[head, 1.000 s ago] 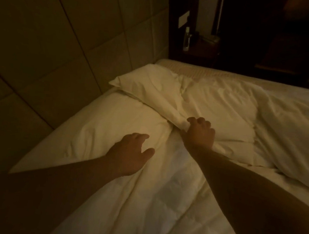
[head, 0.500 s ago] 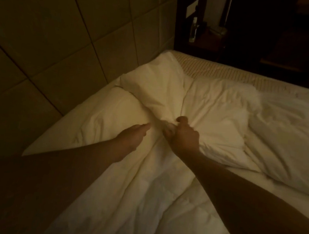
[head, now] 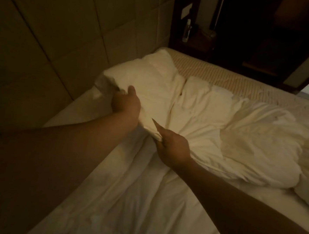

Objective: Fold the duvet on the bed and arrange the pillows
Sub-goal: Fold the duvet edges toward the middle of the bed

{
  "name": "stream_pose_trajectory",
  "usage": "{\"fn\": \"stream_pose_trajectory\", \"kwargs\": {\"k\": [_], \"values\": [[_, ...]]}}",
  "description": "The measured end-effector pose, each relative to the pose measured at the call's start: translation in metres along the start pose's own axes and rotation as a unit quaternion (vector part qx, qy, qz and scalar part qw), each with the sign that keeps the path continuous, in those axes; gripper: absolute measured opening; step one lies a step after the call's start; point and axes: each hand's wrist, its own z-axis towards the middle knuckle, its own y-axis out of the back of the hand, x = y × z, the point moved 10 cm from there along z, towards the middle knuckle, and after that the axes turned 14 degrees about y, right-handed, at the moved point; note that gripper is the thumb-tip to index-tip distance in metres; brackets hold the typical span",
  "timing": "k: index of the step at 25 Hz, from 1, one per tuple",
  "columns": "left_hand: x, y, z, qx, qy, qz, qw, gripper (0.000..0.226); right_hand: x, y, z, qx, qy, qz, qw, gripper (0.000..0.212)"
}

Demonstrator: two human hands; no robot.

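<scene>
Writing we can read nowhere. Our left hand (head: 126,104) grips the near pillow (head: 152,83) at its headboard-side corner, our right hand (head: 173,147) pinches its near corner; its long axis runs from us toward the bottle (head: 186,31), contents unclear. Beside the pillow lies the duvet (head: 258,142).

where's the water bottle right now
In the head view the water bottle stands upright at the top centre, on the dark nightstand beyond the head of the bed, just right of the padded wall panels.
</scene>
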Motion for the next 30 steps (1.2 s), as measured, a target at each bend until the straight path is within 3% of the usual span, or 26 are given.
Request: {"fn": "stream_pose_trajectory", "kwargs": {"k": [3,6,8,11,13,15,18,20,21,22,24,27,28,29,30], "values": [[-0.001,0.086,-0.007,-0.124,-0.089,0.048,0.987,0.043,0.059,-0.026,0.003,0.059,0.012,-0.013,0.998,0.055],[0.063,0.13,0.029,-0.111,0.071,0.08,0.988,0.063,0.087,-0.098,-0.022,0.303,-0.052,0.103,0.946,0.07],[0.102,0.137,0.037,-0.079,0.162,0.108,0.978,0.072,0.082,-0.118,-0.053,0.363,-0.105,0.155,0.913,0.077],[0.125,0.115,0.013,-0.048,0.185,0.139,0.972,0.072,0.023,-0.09,-0.104,0.281,-0.238,0.127,0.921,0.064],[0.134,0.093,-0.013,-0.07,0.143,0.243,0.957,0.075,-0.024,-0.061,-0.158,0.224,-0.347,0.098,0.905,0.055],[0.165,0.062,-0.037,-0.045,0.168,0.283,0.943,0.083,-0.066,-0.023,-0.211,0.129,-0.454,0.071,0.879,0.046],[0.244,0.009,-0.06,0.017,0.295,0.193,0.936,0.103,-0.115,0.034,-0.301,-0.056,-0.614,0.071,0.784,0.032],[0.289,-0.033,-0.068,0.095,0.351,0.168,0.916,0.113,-0.138,0.051,-0.356,-0.097,-0.678,0.091,0.723,0.025],[0.303,-0.047,-0.075,0.117,0.374,0.166,0.905,0.109,-0.149,0.058,-0.374,-0.117,-0.682,0.107,0.714,0.023],[0.315,-0.057,-0.083,0.121,0.395,0.15,0.898,0.101,-0.16,0.06,-0.396,-0.148,-0.704,0.131,0.683,0.022],[0.336,-0.067,-0.079,0.097,0.396,0.123,0.905,0.092,-0.182,0.068,-0.426,-0.217,-0.721,0.174,0.635,0.027],[0.37,-0.071,-0.069,0.048,0.379,0.068,0.922,0.118,-0.227,0.088,-0.453,-0.289,-0.696,0.155,0.639,0.043],[0.379,-0.08,-0.074,0.075,0.374,0.035,0.924,0.111,-0.236,0.084,-0.456,-0.334,-0.693,0.207,0.605,0.05],[0.387,-0.098,-0.082,0.135,0.376,0.0,0.917,0.094,-0.239,0.08,-0.453,-0.388,-0.673,0.293,0.558,0.052],[0.394,-0.117,-0.095,0.208,0.384,-0.025,0.899,0.08,-0.247,0.071,-0.438,-0.42,-0.62,0.39,0.536,0.049]]}}
